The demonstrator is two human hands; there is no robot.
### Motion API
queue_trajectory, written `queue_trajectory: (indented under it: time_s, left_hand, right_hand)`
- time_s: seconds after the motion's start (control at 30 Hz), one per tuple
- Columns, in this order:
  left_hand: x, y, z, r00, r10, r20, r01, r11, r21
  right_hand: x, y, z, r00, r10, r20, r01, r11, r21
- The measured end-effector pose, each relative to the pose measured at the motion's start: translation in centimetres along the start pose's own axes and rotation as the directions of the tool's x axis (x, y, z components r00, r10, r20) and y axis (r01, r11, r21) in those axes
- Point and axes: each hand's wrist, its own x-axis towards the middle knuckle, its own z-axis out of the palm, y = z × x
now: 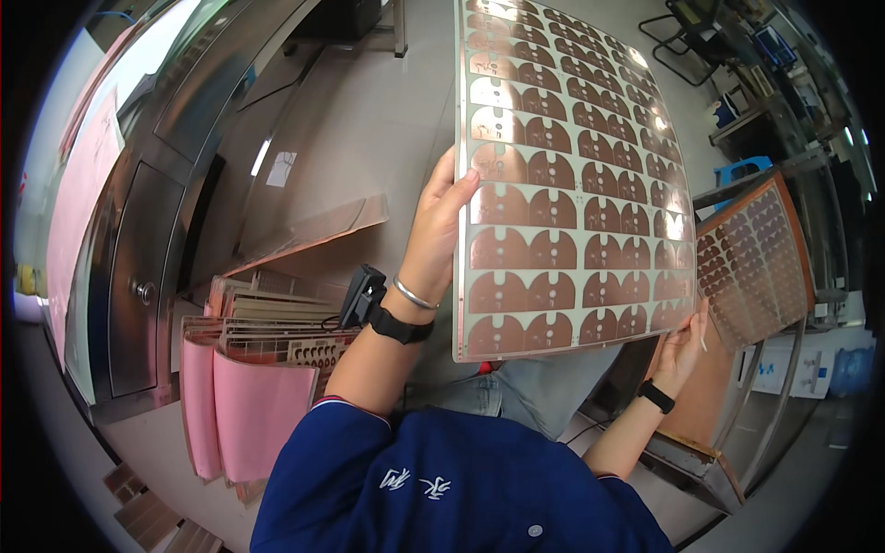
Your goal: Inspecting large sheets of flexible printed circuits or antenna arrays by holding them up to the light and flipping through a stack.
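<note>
A large circuit board panel (590, 221) with rows of rounded copper shapes on a pale ground is held up in front of me, its patterned face toward me. My left hand (441, 207) grips its left edge, thumb on the front and fingers behind. At the lower right corner, my right hand (682, 348) is closed on the panel's edge, with part of its fingers hidden behind. Light glares off the copper along the upper left part of the panel.
To the right, a similar patterned panel (751, 263) leans on a metal-framed stand (701, 452). A rack of upright panels (277, 318) with pink sheets (267, 415) stands at lower left. Beyond it is a steel cabinet (138, 276). A black chair (678, 37) stands at far right.
</note>
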Motion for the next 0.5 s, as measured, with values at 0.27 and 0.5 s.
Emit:
queue_trajectory:
  time_s: [0.27,0.5]
  left_hand:
    - [0.6,0.3,-1.2,0.999,0.042,0.012,-0.042,0.999,0.008]
    - [1.2,0.1,-2.2,0.998,0.055,-0.011,-0.055,0.998,-0.025]
  right_hand:
    - [-0.2,0.7,1.1,0.999,0.028,0.019,-0.027,0.999,-0.021]
    - [-0.6,0.7,2.1,0.999,0.041,0.005,-0.041,0.999,-0.033]
